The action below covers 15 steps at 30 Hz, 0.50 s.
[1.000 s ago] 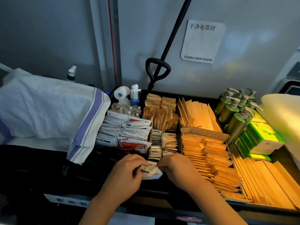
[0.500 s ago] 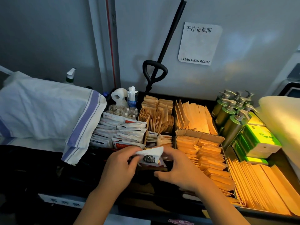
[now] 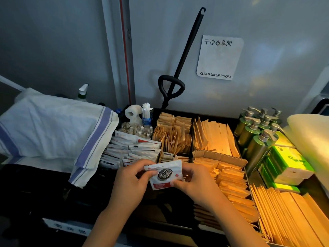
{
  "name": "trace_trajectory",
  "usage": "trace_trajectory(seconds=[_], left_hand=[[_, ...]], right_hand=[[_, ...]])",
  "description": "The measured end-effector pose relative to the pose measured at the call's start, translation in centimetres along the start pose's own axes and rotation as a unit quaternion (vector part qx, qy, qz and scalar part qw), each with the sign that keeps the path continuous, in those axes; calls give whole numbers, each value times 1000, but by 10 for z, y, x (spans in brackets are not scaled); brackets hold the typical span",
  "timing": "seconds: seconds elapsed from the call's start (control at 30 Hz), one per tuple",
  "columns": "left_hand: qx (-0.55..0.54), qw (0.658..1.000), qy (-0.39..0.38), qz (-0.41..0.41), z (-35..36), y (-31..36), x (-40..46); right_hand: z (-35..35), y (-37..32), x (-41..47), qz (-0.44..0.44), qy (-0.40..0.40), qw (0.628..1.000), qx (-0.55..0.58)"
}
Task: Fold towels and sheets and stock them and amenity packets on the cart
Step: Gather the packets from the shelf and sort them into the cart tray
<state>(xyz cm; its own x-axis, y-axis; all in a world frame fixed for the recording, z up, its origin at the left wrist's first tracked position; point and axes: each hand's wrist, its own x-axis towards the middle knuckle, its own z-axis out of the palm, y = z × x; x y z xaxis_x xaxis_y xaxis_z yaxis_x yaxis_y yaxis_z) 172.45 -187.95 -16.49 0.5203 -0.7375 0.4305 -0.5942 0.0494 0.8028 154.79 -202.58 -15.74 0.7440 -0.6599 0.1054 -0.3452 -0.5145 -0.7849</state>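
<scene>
Grey wall [image 3: 53, 41] fills the upper frame, with a white sign [image 3: 219, 57] reading "CLEAN LINEN ROOM" at upper right and a black pole [image 3: 187, 49] leaning against it; below sits the cart tray [image 3: 178, 112] of amenities.

Just below frame centre a white packet [image 3: 164, 174] with a dark round print and red trim is held between both hands, face up and tilted, its long axis running roughly left to right. Left hand [image 3: 131, 180] pinches its upper left edge with thumb and fingers curled onto it; right hand [image 3: 194, 180] pinches the lower right edge the same way. Both hold it above the tray's near edge.

The row of matching white packets [image 3: 135, 150] lies directly up and left of the held one, nearer the left hand. My judgement: the packet belongs in that row, so the move is short, up and leftward, and the left hand is better placed to carry it in while the right lets go.

Outward: brown sachets [image 3: 172, 138] stand up-frame of the hands, tan packets [image 3: 229, 175] fill the compartments to the right, green pump bottles [image 3: 256, 132] and green-and-white boxes [image 3: 288, 161] sit at right. A folded blue-striped cloth [image 3: 58, 129] lies at left, a pale towel [image 3: 313, 136] at the far right edge.
</scene>
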Motion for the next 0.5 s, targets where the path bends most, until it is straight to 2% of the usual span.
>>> trace_trajectory(seconds=[0.1, 0.23, 0.4, 0.5], left_hand=[[-8, 1000, 5, 5, -5, 4, 3], [-6, 1000, 12, -1, -12, 7, 9], [19, 999, 19, 30, -24, 14, 24], [53, 998, 2, 44, -29, 14, 34]], right_hand=[[3, 1, 1, -14, -14, 1000, -1], [10, -5, 7, -2, 8, 1000, 10], [8, -15, 18, -22, -4, 999, 45], [6, -20, 23, -42, 33, 998, 21]])
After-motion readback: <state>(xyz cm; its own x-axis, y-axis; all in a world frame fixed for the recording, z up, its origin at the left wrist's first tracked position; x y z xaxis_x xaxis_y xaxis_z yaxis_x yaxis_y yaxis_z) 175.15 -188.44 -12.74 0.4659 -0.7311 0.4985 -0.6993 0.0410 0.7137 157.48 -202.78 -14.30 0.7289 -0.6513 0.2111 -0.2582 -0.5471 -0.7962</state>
